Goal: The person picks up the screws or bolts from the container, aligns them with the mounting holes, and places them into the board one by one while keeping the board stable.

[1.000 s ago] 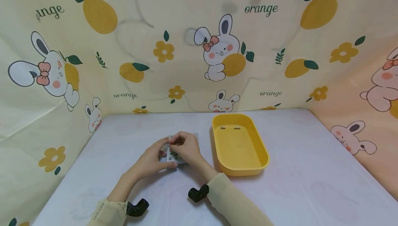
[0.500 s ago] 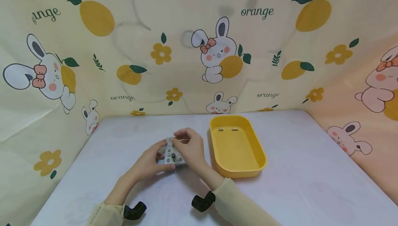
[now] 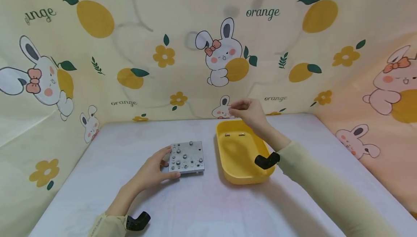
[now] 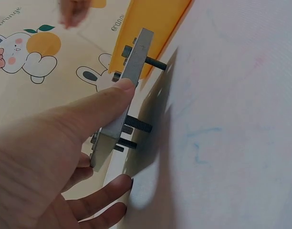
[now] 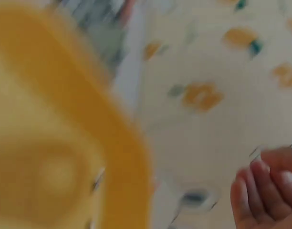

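In the head view my left hand [image 3: 153, 168] grips the left side of a grey metal plate [image 3: 192, 153], thumb at its near edge and fingers at the far one. Several hex-socket screws [image 3: 185, 156] are set in its top face. From the left wrist view, threaded shanks [image 4: 139, 125] stick out of the underside toward the table. My right hand [image 3: 252, 115] is raised over the far end of a yellow tray [image 3: 242, 161], thumb and fingertips close together. In the right wrist view nothing shows between those fingers [image 5: 265, 191].
Two small screws, a left one [image 3: 227, 134] and a right one [image 3: 241, 134], lie at the tray's far end. The tray stands right of the plate on a white-covered table [image 3: 195, 208]. A printed cloth [image 3: 182, 23] hangs behind and at both sides.
My right hand has left the plate and moved right and up, over the tray, uncovering the plate's top. My left hand still holds the plate. The head view has shifted slightly.
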`<state>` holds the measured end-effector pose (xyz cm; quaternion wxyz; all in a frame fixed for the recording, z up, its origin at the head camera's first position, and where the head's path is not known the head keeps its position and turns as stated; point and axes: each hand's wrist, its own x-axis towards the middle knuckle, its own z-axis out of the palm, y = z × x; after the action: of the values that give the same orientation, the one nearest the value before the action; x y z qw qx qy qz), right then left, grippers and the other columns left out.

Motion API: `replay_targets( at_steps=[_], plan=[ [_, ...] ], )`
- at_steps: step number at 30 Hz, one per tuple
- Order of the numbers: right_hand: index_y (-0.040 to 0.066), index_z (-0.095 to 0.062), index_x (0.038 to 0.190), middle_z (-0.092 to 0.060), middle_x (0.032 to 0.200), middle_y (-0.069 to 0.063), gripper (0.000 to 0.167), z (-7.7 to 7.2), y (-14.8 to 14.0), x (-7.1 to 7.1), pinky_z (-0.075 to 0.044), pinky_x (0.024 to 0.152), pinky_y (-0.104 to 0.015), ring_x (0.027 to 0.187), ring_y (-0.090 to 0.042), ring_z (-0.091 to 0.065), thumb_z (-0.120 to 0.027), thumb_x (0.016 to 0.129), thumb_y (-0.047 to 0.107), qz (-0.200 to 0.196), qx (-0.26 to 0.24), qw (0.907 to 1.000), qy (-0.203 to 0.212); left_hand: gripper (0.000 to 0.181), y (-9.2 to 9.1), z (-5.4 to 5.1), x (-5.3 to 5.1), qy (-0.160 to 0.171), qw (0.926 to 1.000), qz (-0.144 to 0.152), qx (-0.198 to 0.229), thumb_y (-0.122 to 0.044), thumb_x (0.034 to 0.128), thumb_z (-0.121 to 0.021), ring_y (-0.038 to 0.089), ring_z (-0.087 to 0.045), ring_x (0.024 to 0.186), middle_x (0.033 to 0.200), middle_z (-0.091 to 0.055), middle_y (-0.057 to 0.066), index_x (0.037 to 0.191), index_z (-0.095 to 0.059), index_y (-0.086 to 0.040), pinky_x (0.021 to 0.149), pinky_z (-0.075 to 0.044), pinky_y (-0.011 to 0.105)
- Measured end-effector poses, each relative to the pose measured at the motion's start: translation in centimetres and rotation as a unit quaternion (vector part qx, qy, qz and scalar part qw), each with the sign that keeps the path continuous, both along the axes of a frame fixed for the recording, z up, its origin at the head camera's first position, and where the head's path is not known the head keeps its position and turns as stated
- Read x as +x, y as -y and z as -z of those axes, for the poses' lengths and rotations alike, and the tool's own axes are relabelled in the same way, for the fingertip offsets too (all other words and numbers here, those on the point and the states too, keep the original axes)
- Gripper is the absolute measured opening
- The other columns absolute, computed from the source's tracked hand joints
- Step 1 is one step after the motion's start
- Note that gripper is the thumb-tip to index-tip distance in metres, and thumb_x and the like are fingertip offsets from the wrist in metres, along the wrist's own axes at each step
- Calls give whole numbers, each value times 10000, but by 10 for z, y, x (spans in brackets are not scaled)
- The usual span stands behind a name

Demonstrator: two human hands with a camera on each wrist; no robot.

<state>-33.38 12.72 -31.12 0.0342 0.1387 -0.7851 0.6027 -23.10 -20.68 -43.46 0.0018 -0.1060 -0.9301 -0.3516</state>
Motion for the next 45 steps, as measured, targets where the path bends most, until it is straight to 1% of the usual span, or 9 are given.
replay_targets(
  at_steps=[3, 7, 14, 18, 21, 28, 32, 39, 45],
  plan=[
    [-74, -654, 1085, -692, 1034, -171, 248, 17, -12, -20, -531, 870, -388, 977, -333, -650, -736, 889, 53, -190, 143, 9988, 437, 1025, 2, 0, 0, -7, 10000, -19, -15, -465, 726, -858, 209, -583, 1047, 1480, -425, 120, 1530, -338, -99, 888, -492, 428],
    [-106, -652, 1076, -690, 1036, -200, 245, 39, -17, -37, -499, 904, -494, 1027, -426, -619, -730, 887, 29, -357, 4, 9966, 737, 1017, 3, 2, -1, -27, 10000, 16, 20, -464, 729, -856, 208, -586, 1054, 1501, -402, 119, 1527, -343, -98, 901, -490, 432],
    [-139, -643, 1085, -698, 1004, -212, 280, 68, -21, -57, -523, 865, -476, 925, -331, -674, -744, 869, 9, -334, 253, 9971, 632, 1016, 2, 4, -2, -8, 10000, 21, 77, -463, 723, -860, 194, -586, 1056, 1507, -399, 102, 1528, -349, -112, 907, -487, 429],
    [-76, -702, 986, -719, 912, -140, 202, 81, -21, -61, -538, 833, -457, 890, -323, -678, -781, 843, 42, -130, 655, 9953, 696, 1013, 2, 3, -2, -28, 9999, 29, 123, -457, 720, -864, 194, -589, 1054, 1508, -399, 103, 1524, -355, -109, 911, -485, 433],
    [-37, -730, 930, -729, 856, -99, 145, 88, -19, -63, -546, 792, -459, 871, -322, -687, -795, 829, 44, -152, 834, 9942, 657, 1009, 2, 2, -2, -59, 9999, 47, 120, -450, 723, -865, 194, -590, 1050, 1511, -395, 104, 1523, -356, -104, 907, -487, 430],
    [-22, -725, 922, -733, 858, -134, 126, 105, -14, -70, -524, 634, -310, 830, -307, -702, -792, 822, 17, -339, 942, 9918, 797, 1010, 3, 1, -1, -66, 9999, 27, 148, -441, 720, -870, 181, -585, 1040, 1510, -397, 98, 1521, -359, -97, 898, -486, 420],
    [-22, -731, 909, -732, 839, -132, 132, 111, -12, -71, -484, 603, -236, 805, -260, -704, -806, 808, 19, -215, 1106, 9908, 746, 1007, 2, 1, -1, -69, 9998, 88, 170, -433, 718, -873, 179, -588, 1035, 1510, -396, 101, 1516, -366, -88, 897, -483, 412],
    [-17, -743, 847, -726, 770, -101, 132, 115, -8, -72, -460, 549, -200, 661, -159, -645, -839, 761, 8, -66, 1262, 9906, 526, 1010, 2, 2, -1, -76, 9999, 59, 96, -439, 718, -872, 174, -588, 1035, 1508, -397, 95, 1520, -362, -98, 892, -481, 405],
    [-67, -708, 852, -725, 796, -137, 192, 119, 1, -71, -517, 568, -218, 674, -193, -688, -845, 717, -61, -458, 1131, 9909, 576, 1015, 2, 2, -1, -79, 9999, 39, 68, -443, 716, -872, 179, -591, 1031, 1505, -401, 103, 1522, -359, -99, 891, -487, 414]
  ],
)
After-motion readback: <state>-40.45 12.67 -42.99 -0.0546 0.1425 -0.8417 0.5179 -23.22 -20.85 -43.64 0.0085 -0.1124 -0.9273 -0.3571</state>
